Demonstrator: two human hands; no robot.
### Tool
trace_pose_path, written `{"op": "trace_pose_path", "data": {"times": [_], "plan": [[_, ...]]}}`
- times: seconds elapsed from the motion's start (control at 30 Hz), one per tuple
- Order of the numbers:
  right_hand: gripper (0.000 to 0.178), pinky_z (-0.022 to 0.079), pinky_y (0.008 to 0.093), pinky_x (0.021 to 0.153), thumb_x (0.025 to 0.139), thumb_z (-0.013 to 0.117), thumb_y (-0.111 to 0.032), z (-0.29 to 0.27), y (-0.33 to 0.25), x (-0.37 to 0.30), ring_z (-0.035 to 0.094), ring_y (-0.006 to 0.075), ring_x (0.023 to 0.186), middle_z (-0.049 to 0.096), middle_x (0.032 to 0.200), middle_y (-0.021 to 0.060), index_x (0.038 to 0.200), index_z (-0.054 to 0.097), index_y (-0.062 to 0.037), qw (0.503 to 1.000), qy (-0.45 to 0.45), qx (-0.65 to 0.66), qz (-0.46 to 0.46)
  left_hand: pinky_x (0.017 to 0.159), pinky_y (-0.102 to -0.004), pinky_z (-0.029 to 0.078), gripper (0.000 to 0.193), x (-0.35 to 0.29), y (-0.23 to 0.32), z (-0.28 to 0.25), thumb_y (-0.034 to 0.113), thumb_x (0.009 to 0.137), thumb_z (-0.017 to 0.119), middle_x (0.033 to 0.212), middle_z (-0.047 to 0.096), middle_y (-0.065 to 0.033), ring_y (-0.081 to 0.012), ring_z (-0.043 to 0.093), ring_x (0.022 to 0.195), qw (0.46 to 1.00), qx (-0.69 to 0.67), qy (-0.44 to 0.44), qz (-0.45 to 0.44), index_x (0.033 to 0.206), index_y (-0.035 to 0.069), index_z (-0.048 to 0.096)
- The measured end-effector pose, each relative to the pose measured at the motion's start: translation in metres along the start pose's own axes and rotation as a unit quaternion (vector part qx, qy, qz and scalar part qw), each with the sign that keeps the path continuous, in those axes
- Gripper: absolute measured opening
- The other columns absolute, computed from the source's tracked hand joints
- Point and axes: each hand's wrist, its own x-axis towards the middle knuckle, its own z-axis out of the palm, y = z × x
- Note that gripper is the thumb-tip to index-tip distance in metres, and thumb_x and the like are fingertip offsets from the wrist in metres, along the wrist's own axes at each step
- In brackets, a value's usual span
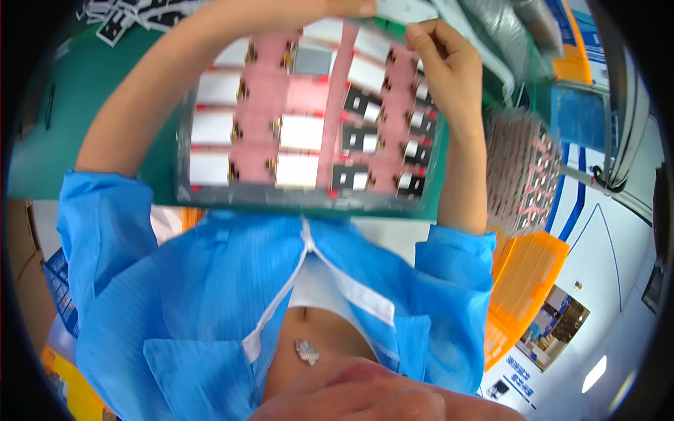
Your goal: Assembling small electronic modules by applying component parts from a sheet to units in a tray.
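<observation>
In the head view, a clear rectangular tray (309,112) is held above the green table (84,91), its long axis running left to right. White and black parts are set in rows between pink strips. The right hand (439,59) is pinched on its far-right corner; the left hand (344,7) is closed on its far edge

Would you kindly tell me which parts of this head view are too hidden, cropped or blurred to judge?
- Left hand: cut off by the top edge of the head view; its grip on the tray cannot be judged.
- Small parts in the tray: motion-blurred, so fine detail is unreadable.
- Stack of trays on the right: blurred, so no count is possible.
- Right hand: its fingertips at the tray's top edge are blurred.
</observation>
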Motion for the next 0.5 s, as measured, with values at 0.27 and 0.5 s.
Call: {"op": "trace_pose_path", "data": {"times": [0.27, 0.5], "plan": [[0.022, 0.051, 0.0383, 0.066, 0.082, 0.07, -0.012, 0.005, 0.087, 0.123, 0.068, 0.0281, 0.072, 0.07, 0.082, 0.0159, 0.101, 0.07, -0.0018, 0.972, -0.062, -0.212, -0.086, 0.069, -0.0342, 0.05, 0.024, 0.006, -0.028, -0.008, 0.013, 0.07, 0.08, 0.089, 0.064, -0.0092, -0.0247, 0.062, 0.078, 0.98, 0.152, -0.123, 0.033, 0.088, 0.003, 0.069], [0.048, 0.053, 0.0368, 0.076, 0.078, 0.076, -0.04, 0.068, 0.071, 0.148, 0.067, 0.0256, 0.082, 0.07, 0.1, 0.0077, 0.119, 0.069, -0.018, 0.955, -0.087, -0.264, -0.105, 0.08, -0.0403, 0.049, 0.037, -0.043, -0.032, 0.023, 0.004, 0.06, 0.076, 0.095, 0.058, -0.0118, -0.0325, 0.059, 0.096, 0.975, 0.215, -0.008, 0.061, 0.094, 0.003, 0.064]]}}
